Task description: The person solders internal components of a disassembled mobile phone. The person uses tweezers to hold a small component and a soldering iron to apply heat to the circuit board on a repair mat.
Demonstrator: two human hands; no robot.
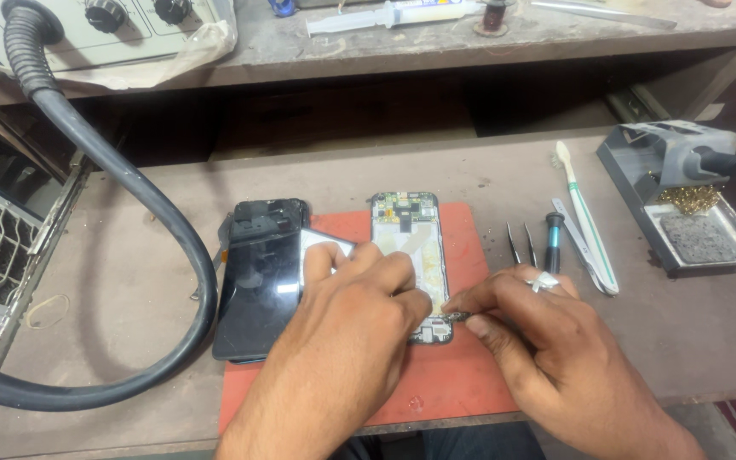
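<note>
An opened phone (406, 223) with its circuit board showing lies on a red mat (453, 375) in the middle of the bench. My left hand (359, 298) rests flat on the phone's lower half and holds it down. My right hand (530, 311), with a ring on one finger, pinches a small dark tool (457, 317) whose tip touches the phone's lower right corner. To the left of the phone a black phone back cover (261, 273) and a small pale panel (321, 247) lie partly on the mat.
Tweezers (521, 243), a small screwdriver (553, 238) and a white toothbrush (585, 221) lie right of the mat. A soldering iron stand (683, 204) with brass wool sits far right. A thick black hose (155, 213) loops on the left. A shelf (368, 51) holds a syringe (393, 15).
</note>
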